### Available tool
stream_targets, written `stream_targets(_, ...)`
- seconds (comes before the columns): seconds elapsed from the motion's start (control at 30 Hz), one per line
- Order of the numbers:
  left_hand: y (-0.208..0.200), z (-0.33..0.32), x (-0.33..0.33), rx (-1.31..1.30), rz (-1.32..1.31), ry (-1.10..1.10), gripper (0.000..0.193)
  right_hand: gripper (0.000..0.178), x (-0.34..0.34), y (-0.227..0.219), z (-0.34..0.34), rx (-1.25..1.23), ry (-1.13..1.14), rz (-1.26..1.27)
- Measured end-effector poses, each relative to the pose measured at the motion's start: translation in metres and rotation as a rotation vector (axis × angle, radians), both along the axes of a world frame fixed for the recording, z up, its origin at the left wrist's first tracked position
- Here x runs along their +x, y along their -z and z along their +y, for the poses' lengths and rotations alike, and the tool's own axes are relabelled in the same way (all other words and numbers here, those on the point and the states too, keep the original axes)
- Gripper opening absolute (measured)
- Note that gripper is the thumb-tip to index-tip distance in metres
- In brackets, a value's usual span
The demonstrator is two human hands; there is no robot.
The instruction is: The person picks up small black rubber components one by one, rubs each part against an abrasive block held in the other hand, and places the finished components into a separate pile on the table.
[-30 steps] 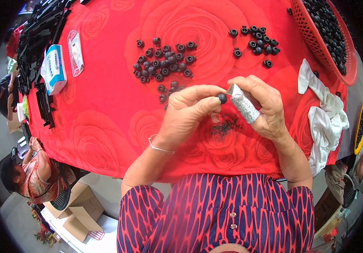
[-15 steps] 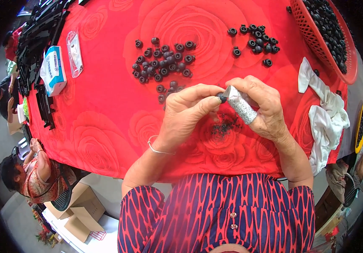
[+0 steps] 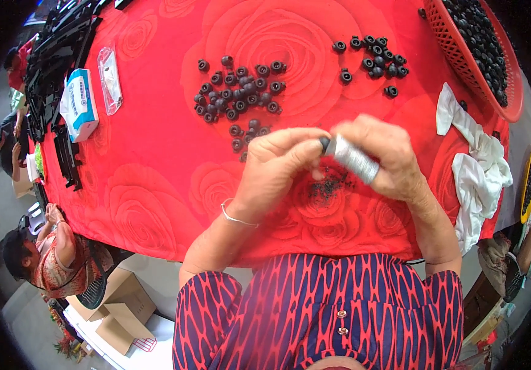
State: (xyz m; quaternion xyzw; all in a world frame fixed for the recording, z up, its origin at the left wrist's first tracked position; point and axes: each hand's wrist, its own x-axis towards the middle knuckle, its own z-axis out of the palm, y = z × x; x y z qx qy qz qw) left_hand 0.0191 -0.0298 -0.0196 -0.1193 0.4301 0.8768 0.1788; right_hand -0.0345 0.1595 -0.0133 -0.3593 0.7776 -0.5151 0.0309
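Observation:
Between the thumb and fingers of my left hand [image 3: 274, 163] is a small round black plastic part [image 3: 324, 143]. My right hand [image 3: 385, 154], smeared by motion, is wrapped around a short knife [image 3: 356, 161] with a silver covered handle, its blade end against the part. The blade itself is mostly hidden. Black shavings [image 3: 327, 187] are scattered on the red cloth below my hands. A cluster of similar black parts [image 3: 239, 94] lies beyond my left hand, and a smaller group [image 3: 379, 57] sits farther off to the right.
A red rose-patterned tablecloth [image 3: 148, 135] covers the table. At far right stands a red basket [image 3: 444, 43] full of black parts, with white cloth gloves [image 3: 478, 172] nearer. On the left are a tissue box [image 3: 79, 105], a clear case [image 3: 110, 80] and long black pieces [image 3: 62, 68]. Another person [image 3: 56, 253] sits left.
My right hand and the knife have turned slightly and are now blurred by motion. My left hand has shifted a little, still gripping the black part.

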Motion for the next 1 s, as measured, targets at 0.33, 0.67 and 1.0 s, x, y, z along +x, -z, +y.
stream_targets(0.33, 0.000, -0.001, -0.001, -0.089, 0.108, 0.027, 0.017, 0.042, 0.008, -0.005, -0.003, -0.071, 0.052, 0.101)
stream_targets(0.67, 0.007, 0.001, 0.003, 0.122, -0.080, 0.034, 0.020, 0.043, 0.014, 0.007, -0.016, -0.114, 0.131, 0.425)
stream_targets(1.0, 0.006, 0.003, 0.004, 0.119, 0.030, 0.037, 0.019, 0.037, 0.009, -0.005, -0.005, -0.093, 0.120, 0.114)
